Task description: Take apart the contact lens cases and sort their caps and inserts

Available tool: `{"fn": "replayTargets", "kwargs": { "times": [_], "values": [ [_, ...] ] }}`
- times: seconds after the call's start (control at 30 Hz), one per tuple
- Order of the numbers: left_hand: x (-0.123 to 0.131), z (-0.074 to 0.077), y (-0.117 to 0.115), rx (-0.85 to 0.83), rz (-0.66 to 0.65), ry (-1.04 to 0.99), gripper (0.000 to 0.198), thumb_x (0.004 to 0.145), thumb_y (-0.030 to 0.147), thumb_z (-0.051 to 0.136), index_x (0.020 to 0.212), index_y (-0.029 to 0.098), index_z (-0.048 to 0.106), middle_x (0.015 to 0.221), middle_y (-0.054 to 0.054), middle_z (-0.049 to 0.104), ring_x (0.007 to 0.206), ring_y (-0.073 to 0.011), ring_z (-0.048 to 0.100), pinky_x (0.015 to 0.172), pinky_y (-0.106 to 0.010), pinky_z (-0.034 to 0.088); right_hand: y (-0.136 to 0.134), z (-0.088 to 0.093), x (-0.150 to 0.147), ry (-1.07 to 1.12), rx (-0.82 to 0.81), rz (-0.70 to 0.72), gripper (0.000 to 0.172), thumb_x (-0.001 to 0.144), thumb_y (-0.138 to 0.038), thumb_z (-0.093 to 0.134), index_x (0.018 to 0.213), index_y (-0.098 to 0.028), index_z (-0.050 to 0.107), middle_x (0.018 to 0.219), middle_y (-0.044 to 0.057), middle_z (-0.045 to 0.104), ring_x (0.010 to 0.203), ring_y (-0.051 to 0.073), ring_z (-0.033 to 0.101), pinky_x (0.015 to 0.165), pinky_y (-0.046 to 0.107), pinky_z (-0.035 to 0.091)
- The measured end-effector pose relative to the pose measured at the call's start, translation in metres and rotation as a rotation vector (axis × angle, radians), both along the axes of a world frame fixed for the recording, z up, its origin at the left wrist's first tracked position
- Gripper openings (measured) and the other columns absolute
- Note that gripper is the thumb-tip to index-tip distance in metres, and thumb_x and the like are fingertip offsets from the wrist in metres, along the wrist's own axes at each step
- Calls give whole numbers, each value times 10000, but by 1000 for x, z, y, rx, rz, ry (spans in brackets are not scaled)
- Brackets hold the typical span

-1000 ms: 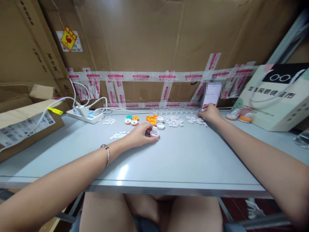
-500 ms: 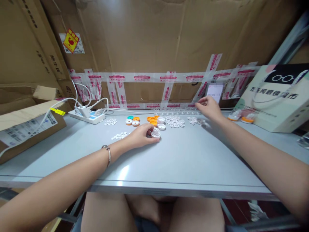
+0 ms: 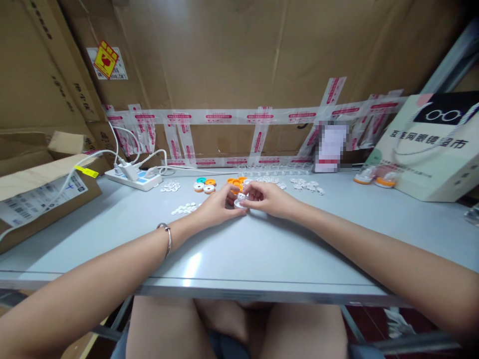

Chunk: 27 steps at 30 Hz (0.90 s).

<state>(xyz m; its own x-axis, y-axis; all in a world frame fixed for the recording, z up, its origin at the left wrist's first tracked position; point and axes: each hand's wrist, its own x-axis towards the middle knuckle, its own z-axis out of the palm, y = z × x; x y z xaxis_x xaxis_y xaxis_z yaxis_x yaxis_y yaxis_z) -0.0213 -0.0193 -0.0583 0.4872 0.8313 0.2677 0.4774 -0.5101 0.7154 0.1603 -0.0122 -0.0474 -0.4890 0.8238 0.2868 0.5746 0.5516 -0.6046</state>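
Note:
My left hand [image 3: 220, 206] grips a white round cup-like plastic piece [image 3: 239, 204], thumb at the near side and fingers curled behind it. A small white openwork part [image 3: 241, 197] sits in that piece. My right hand [image 3: 270, 198] meets it from the right, thumb and fingertips closed together at the cup's edge; whatever lies between them is too small to make out. Just behind the hands are orange round caps [image 3: 239, 180], partly covered by the fingers. Loose small white parts [image 3: 305, 185] lie to the right, white discs [image 3: 184, 209] to the left.
Clear plastic cups [image 3: 288, 169] stand in a row along the back. At the left are a power strip [image 3: 136, 180] and an open cardboard box [image 3: 45, 199]. White-and-orange assembled pieces [image 3: 385, 180] stand by a paper bag [image 3: 430, 149]. A phone [image 3: 331, 147] leans at the back.
My right hand has come from the row of clear cups at the back right to the white piece in my left hand. The left hand has stayed nearly in place.

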Motion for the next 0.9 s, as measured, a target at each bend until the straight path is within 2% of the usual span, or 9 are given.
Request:
{"fn": "replayTargets", "kwargs": {
  "times": [0.13, 0.23, 0.37, 0.47, 0.67, 0.8, 0.9],
  "values": [
    [1, -4, 4, 30, 34, 18, 349, 650, 362, 664, 882, 148, 514, 779, -14, 583, 692, -131, 551, 594, -236, 431, 2, -2, -3, 18, -53, 11, 211, 732, -368, 545, 712, -158, 550, 630, -15, 509, 575, 97, 437, 539, 224, 326],
    [0, -6, 7, 15, 70, 27, 313, 632, 380, 664, 782, 149, 516, 699, 0, 577, 636, -130, 540, 542, -227, 408, 0, -2, -8, 22, -53, 2, 214, 724, -366, 559, 681, -157, 538, 630, -19, 489, 580, 97, 424, 545, 225, 323],
    [0, -9, 9, 15, 68, 3, 296, 617, 369, 663, 758, 147, 526, 680, -4, 591, 633, -141, 558, 544, -233, 419, -2, -6, -13, -7, 107, -27, 250, 747, -320, 552, 575, -163, 463, 617, -11, 455, 595, 106, 413, 567, 237, 320],
    [0, -9, 10, 29, 71, 16, 272, 625, 361, 649, 741, 142, 539, 669, -10, 591, 627, -145, 562, 544, -236, 424, -2, -11, -15, -15, 244, -32, 244, 781, -269, 519, 576, -167, 436, 647, 6, 463, 639, 123, 433, 611, 252, 332],
    [1, -6, 8, 23, 80, 36, 289, 625, 354, 647, 789, 127, 574, 698, -27, 610, 628, -145, 560, 539, -234, 421, -4, -16, -19, 3, 189, -129, 270, 813, -272, 477, 568, -177, 412, 614, 3, 450, 617, 130, 433, 599, 259, 335],
    [1, -5, 8, 32, 77, 43, 280, 621, 350, 647, 766, 122, 576, 681, -22, 601, 621, -140, 548, 540, -232, 414, -6, -18, -20, 5, 280, -81, 225, 804, -249, 473, 597, -181, 414, 670, 16, 458, 647, 139, 432, 613, 268, 341],
    [1, -5, 9, 9, 70, 32, 301, 623, 358, 651, 793, 120, 579, 678, -19, 597, 619, -136, 546, 538, -230, 416, -6, -18, -19, 13, 229, -108, 254, 806, -280, 467, 580, -187, 400, 641, 11, 446, 630, 141, 427, 599, 270, 335]
  ]
}}
